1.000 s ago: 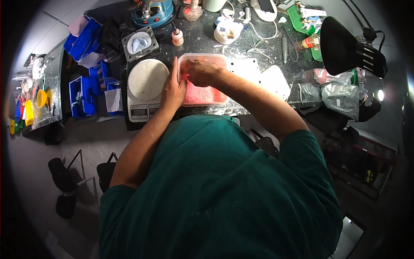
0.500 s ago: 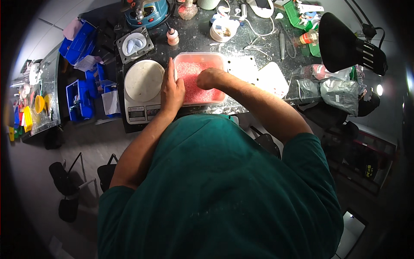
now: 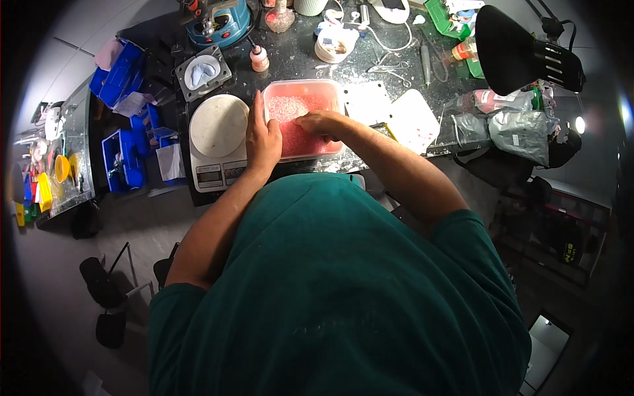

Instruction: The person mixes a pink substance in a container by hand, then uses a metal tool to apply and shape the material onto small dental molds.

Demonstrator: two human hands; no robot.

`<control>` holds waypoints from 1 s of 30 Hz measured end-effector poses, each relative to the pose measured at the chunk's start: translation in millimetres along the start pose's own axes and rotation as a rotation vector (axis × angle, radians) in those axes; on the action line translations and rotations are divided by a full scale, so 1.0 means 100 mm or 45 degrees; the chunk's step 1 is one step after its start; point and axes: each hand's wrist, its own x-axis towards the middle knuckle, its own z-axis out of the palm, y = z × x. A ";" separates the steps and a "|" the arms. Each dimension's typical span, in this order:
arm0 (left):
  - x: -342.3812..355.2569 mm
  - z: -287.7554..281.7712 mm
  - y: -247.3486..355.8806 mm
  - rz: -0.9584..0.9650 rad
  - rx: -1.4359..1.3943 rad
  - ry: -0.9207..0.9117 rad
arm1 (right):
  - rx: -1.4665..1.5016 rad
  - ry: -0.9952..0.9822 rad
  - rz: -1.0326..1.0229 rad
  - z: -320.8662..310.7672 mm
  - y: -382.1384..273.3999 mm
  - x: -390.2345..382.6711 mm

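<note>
While the left hand (image 3: 263,137) lies flat against the left wall of the pink rectangular tub (image 3: 304,117), fingers extended and gripping nothing, the right hand (image 3: 318,123) sits inside the tub on the pale granules (image 3: 287,107), fingers curled; can't tell if they pinch any. Tub sits mid-bench. Left of the tub: white kitchen scale (image 3: 218,135) with round platter. Right of the tub: white flat lid (image 3: 413,121), then grey foil pouches (image 3: 512,135). Behind the tub: small pink-capped bottle (image 3: 259,59).
</note>
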 end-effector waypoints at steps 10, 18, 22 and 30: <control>-0.05 -0.03 -0.04 0.018 -0.015 -0.014 | 0.897 -0.081 0.134 0.18 -0.10 -0.08; -0.02 -0.04 0.06 -0.067 -0.081 -0.054 | 1.240 -0.139 0.075 0.53 0.15 0.62; -0.02 -0.07 0.05 -0.111 -0.084 -0.056 | 1.531 -0.327 0.060 0.41 0.01 0.33; -0.06 -0.02 -0.06 -0.087 -0.371 -0.061 | 1.572 -0.403 0.072 0.29 0.06 0.34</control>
